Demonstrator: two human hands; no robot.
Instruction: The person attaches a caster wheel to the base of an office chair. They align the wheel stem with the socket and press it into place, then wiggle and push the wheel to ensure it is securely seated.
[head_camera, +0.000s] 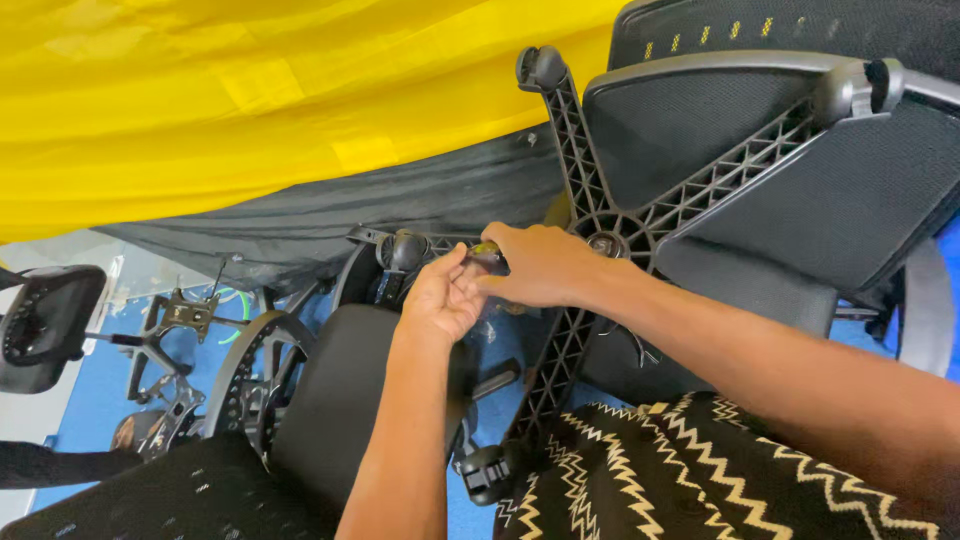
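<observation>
Black cloth with a cream zigzag pattern (700, 470) lies nearest, low on the right, under the right forearm. Just above it, the right hand (545, 265) and the left hand (440, 300) meet, and their fingers pinch together a small dark part with a yellowish end (487, 253). This part is just left of the hub of the black star-shaped chair base (605, 240), between the hub and a black caster (405, 250).

head view | looks down and forward from the wearer's head; close on both hands; tilted frame; single view
</observation>
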